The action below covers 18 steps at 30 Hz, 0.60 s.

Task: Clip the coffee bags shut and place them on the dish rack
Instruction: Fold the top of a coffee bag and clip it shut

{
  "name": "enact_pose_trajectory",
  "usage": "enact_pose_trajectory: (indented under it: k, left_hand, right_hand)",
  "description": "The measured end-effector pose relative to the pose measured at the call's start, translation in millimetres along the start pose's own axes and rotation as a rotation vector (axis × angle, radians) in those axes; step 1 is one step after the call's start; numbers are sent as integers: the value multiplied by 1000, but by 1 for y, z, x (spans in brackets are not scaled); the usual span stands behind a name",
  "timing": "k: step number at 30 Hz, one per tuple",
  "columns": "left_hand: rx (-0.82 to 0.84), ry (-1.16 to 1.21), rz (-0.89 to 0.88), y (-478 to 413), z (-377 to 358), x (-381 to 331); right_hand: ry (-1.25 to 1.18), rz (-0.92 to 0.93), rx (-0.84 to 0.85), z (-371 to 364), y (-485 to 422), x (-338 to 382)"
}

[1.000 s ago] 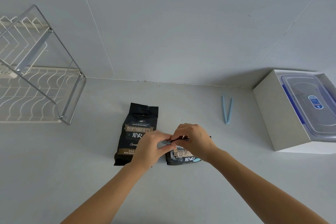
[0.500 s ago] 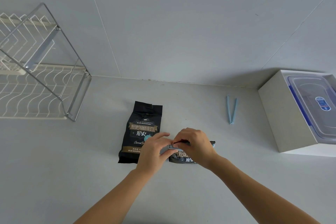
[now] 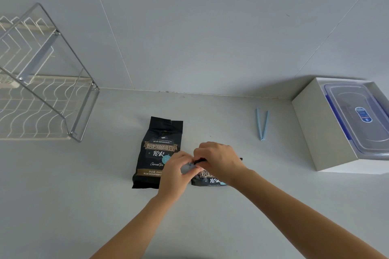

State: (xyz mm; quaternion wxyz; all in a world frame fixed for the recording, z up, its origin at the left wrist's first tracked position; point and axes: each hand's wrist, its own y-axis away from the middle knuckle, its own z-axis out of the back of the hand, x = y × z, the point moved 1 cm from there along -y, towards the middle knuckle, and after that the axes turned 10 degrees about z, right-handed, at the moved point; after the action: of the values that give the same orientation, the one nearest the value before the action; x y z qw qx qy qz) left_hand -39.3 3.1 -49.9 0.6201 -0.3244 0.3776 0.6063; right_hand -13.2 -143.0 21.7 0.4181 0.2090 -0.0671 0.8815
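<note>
Two black coffee bags lie on the white counter. The left coffee bag (image 3: 157, 151) lies flat, its top end open toward the wall. The right coffee bag (image 3: 208, 178) is mostly hidden under my hands. My left hand (image 3: 175, 174) and my right hand (image 3: 219, 159) meet over its folded top edge; a pale blue clip (image 3: 188, 167) shows between my fingers there. A second blue clip (image 3: 262, 124) lies open in a V, farther right. The wire dish rack (image 3: 42, 99) stands at the far left.
A white box (image 3: 315, 132) holding a clear plastic container (image 3: 357, 118) with blue latches sits at the right against the wall. The tiled wall rises behind the counter.
My hands stay on the right bag's top, fingers shifting slightly around the clip. The camera view has drifted a little; the left bag and spare clip have not moved.
</note>
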Motion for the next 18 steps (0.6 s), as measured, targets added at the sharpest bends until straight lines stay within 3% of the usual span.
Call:
enact_pose_trajectory:
  k: [8, 18]
  left_hand:
    - [76, -120, -115, -11, 7, 2]
    - [136, -199, -147, -16, 10, 5]
  right_hand:
    - [-27, 44, -175, -6, 8, 4]
    - [-298, -56, -234, -11, 7, 2]
